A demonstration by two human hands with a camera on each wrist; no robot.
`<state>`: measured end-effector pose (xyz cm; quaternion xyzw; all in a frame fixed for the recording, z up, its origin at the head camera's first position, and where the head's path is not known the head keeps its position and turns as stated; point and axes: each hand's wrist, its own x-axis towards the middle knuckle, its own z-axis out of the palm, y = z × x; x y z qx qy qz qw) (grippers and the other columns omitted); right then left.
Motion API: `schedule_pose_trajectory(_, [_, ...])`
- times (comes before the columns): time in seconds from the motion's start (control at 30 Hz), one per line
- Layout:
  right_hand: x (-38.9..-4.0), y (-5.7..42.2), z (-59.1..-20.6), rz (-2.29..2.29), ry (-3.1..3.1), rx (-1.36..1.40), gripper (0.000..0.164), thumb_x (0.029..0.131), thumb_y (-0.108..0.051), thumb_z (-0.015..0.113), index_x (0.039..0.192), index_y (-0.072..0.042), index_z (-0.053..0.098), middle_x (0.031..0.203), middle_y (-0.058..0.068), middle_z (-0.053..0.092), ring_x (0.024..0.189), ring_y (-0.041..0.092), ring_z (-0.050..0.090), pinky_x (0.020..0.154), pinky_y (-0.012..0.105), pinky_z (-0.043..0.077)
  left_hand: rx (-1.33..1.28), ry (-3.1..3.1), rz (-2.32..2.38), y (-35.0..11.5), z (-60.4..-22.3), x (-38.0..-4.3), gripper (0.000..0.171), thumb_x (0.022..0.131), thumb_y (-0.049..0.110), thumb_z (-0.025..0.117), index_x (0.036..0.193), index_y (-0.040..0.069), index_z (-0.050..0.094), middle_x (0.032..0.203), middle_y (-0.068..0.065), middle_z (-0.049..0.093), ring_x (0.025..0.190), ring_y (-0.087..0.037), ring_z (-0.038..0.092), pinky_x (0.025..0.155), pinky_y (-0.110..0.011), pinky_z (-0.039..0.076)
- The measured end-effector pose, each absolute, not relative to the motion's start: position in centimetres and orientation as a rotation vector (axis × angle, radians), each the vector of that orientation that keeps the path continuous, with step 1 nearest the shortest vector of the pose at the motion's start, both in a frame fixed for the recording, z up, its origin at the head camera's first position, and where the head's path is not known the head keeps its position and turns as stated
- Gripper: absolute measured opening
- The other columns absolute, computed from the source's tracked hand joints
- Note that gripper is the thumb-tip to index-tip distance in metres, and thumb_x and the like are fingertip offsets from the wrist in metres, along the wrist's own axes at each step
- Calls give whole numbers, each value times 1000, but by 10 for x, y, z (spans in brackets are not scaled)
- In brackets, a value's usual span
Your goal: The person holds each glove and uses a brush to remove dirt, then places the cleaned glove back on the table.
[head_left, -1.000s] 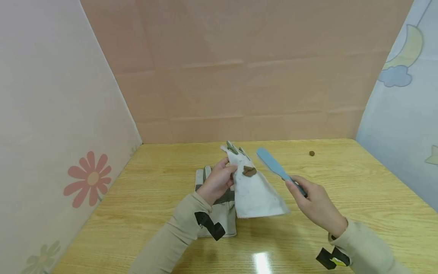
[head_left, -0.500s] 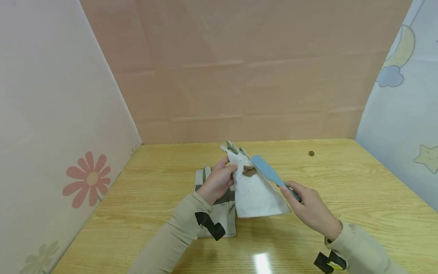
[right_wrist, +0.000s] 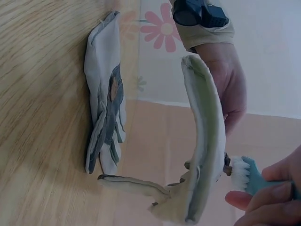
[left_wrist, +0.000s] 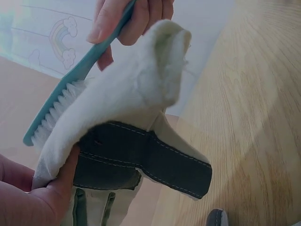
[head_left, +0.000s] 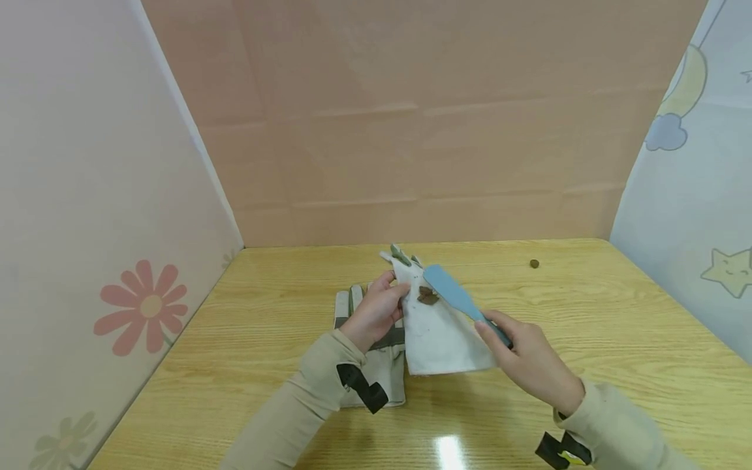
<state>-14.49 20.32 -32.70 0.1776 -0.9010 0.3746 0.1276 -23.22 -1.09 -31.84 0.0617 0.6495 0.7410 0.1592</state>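
Note:
My left hand (head_left: 376,310) pinches a white work glove (head_left: 437,346) near its fingers and holds it raised off the table, cuff toward me. The left wrist view shows dark stitched patches on the glove's other face. A crumpled brown clump (head_left: 427,296) sits on its white face. In my right hand (head_left: 531,359) is a blue brush (head_left: 452,292), gripped by the handle. Its white bristles (right_wrist: 241,173) face the glove, right by the clump; in the left wrist view they lie against the cloth. The bristles are hidden in the head view.
A second work glove (head_left: 384,378) lies flat on the wooden table (head_left: 264,391), partly under my left hand and sleeve. A small round brown lump (head_left: 534,264) lies at the far right of the table. Printed panels stand at both sides, and a plain brown one behind.
The brush has moved left with my right hand, from beside the glove to over its face near the brown clump. The clump has shifted slightly. My left hand has hardly moved.

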Motion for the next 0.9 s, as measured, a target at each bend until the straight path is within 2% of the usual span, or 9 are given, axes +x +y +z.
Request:
schedule_pose_trajectory(0.07, [-145, 201, -327, 1071, -2606, 551, 24, 98, -17, 48, 113, -3, 61, 54, -12, 27, 44, -4, 21, 40, 19, 30, 168, 1857, 2118, -10, -318, -232, 38, 101, 10, 35, 139, 9, 36, 109, -11, 60, 77, -6, 56, 68, -20, 43])
schedule_pose_trajectory(0.17, [-145, 199, -328, 1071, -2615, 570, 24, 97, -16, 49, 113, -2, 61, 55, -8, 30, 44, -4, 21, 41, 20, 31, 164, 1860, 2121, -9, -319, -232, 38, 101, 10, 35, 139, 8, 36, 115, -16, 61, 80, -6, 58, 69, -20, 44])
schedule_pose_trajectory(0.23, [-146, 198, -329, 1082, -2621, 576, 26, 97, -15, 50, 115, -1, 61, 59, -4, 46, 44, -3, 26, 42, 20, 33, 164, 1858, 2124, -9, -319, -232, 38, 101, 10, 35, 139, 7, 35, 119, -19, 60, 83, -6, 59, 71, -20, 45])
schedule_pose_trajectory(0.33, [-146, 196, -332, 1066, -2627, 583, 27, 96, -15, 50, 117, 0, 60, 79, 8, 67, 51, -4, 41, 47, 20, 39, 166, 1856, 2126, -9, -320, -232, 38, 101, 10, 35, 139, 6, 35, 121, -19, 59, 82, -6, 58, 70, -20, 44])
schedule_pose_trajectory(0.4, [-147, 196, -333, 1044, -2624, 595, 27, 96, -14, 51, 117, 0, 60, 95, 14, 70, 59, -4, 49, 51, 20, 41, 163, 1852, 2127, -9, -321, -232, 38, 101, 10, 35, 139, 6, 35, 117, -17, 61, 80, -5, 57, 68, -20, 43])
schedule_pose_trajectory(0.5, [-147, 196, -331, 1030, -2635, 611, 23, 97, -15, 50, 111, -2, 62, 76, 6, 66, 53, -5, 44, 48, 20, 40, 155, 1849, 2125, -9, -321, -232, 39, 101, 10, 35, 139, 6, 35, 108, -11, 62, 75, -5, 56, 66, -20, 41])
schedule_pose_trajectory(0.6, [-148, 199, -327, 1041, -2623, 605, 19, 97, -16, 49, 103, -5, 63, 57, -6, 44, 44, -5, 30, 42, 19, 34, 169, 1844, 2126, -9, -322, -233, 39, 101, 10, 35, 140, 5, 34, 107, -10, 61, 75, -5, 56, 66, -20, 42])
schedule_pose_trajectory(0.67, [-148, 201, -324, 1050, -2599, 583, 18, 98, -17, 48, 100, -7, 62, 53, -10, 31, 42, -3, 23, 40, 20, 31, 176, 1838, 2129, -9, -322, -233, 39, 101, 9, 35, 140, 5, 33, 108, -11, 60, 76, -5, 56, 67, -20, 44])
schedule_pose_trajectory(0.9, [-152, 205, -317, 1036, -2531, 551, 21, 97, -15, 49, 108, -3, 63, 50, -10, 29, 40, -2, 20, 37, 20, 27, 170, 1840, 2127, -9, -320, -232, 40, 100, 9, 35, 140, 7, 33, 96, -5, 59, 72, -5, 56, 66, -21, 45])
